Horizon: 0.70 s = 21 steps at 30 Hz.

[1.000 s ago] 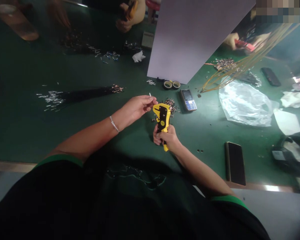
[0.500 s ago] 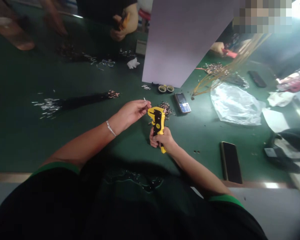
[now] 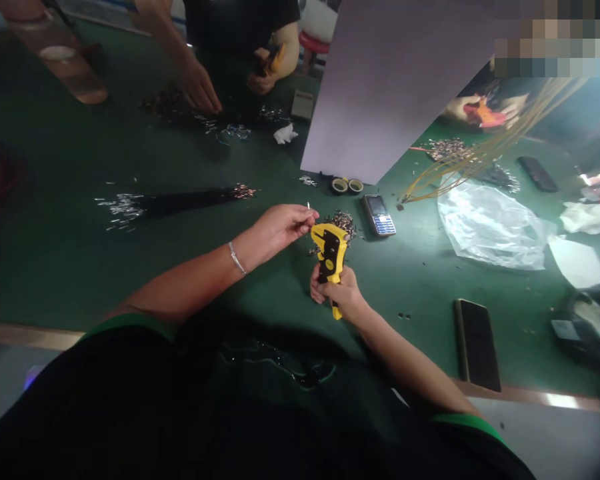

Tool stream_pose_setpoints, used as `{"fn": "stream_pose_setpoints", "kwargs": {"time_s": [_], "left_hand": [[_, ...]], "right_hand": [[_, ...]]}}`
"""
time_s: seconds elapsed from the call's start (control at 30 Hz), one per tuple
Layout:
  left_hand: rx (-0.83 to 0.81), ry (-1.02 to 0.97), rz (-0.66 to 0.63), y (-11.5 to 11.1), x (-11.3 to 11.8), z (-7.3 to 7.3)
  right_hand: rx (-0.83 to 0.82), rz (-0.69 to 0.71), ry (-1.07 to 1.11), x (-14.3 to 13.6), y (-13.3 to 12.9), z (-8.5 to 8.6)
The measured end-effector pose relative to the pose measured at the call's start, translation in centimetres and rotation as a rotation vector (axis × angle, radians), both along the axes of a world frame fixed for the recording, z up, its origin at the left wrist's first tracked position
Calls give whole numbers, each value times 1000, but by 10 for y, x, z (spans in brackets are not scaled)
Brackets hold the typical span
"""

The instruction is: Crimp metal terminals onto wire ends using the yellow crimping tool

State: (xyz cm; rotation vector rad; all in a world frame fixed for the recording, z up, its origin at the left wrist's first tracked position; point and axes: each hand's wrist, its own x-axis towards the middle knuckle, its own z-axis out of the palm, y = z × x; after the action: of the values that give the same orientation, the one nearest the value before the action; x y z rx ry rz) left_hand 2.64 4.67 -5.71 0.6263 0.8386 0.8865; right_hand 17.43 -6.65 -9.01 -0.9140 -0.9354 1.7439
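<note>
My left hand [image 3: 285,227] pinches a small thin piece with a white tip [image 3: 309,207], just left of the tool's jaws. Wrapped round the handle of a yellow and black wire stripper [image 3: 331,252] is my right hand [image 3: 339,290]. The stripper's head points up and left, close to my left fingertips. Behind it lies a pile of small dark and coppery bits [image 3: 343,221], partly hidden by the tool. A bundle of black wires [image 3: 190,200] with silvery ends at left and coppery ends at right lies to the left on the green table [image 3: 180,250].
Behind my hands stand a grey-white panel [image 3: 380,87], two tape rolls [image 3: 347,186] and a keypad phone [image 3: 379,215]. On the right are a clear plastic bag [image 3: 495,230], yellow wires [image 3: 445,177] and a smartphone [image 3: 477,343]. Other people's hands work across the table with an orange tool [image 3: 275,61] and a red tool [image 3: 486,115].
The whole view has shifted, so things appear farther right and slightly lower. Across the table, a person's hand now reaches over a wire pile. My hands keep their holds.
</note>
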Motion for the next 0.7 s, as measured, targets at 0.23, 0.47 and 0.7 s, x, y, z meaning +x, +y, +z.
{"fn": "stream_pose_setpoints", "kwargs": {"time_s": [0.23, 0.47, 0.7], "left_hand": [[23, 37, -59, 2, -3, 5], [60, 87, -82, -2, -5, 13], [74, 152, -44, 0, 0, 7]], "right_hand": [[9, -29, -124, -4, -7, 0], [-13, -21, -188, -8, -13, 0], [23, -33, -250, -9, -17, 0]]}}
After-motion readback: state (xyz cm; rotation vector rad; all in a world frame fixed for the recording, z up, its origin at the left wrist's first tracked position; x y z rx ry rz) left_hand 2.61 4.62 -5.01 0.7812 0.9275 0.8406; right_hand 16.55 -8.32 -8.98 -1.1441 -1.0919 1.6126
